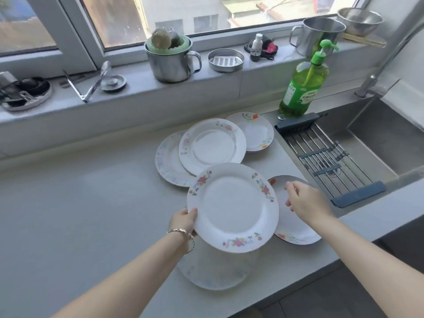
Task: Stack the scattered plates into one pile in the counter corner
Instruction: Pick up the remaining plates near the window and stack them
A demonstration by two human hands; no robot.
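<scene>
Head view. Our left hand (184,220) pinches the rim of a round white plate with pink floral border (232,207), thumb on top, above a pale round plate (213,274) on the grey counter (80,203). Our right hand (307,203), fingers relaxed, is over a dark-rimmed white plate (296,230); we cannot tell whether it touches. Behind, a second floral plate (212,146) overlaps a blue-patterned plate (166,161).

I see a green soap bottle (303,88) far right by the sink (378,138), and steel mugs (171,63) on the windowsill (128,88).

Held plate (232,207) hides part of pale plate (213,274).
</scene>
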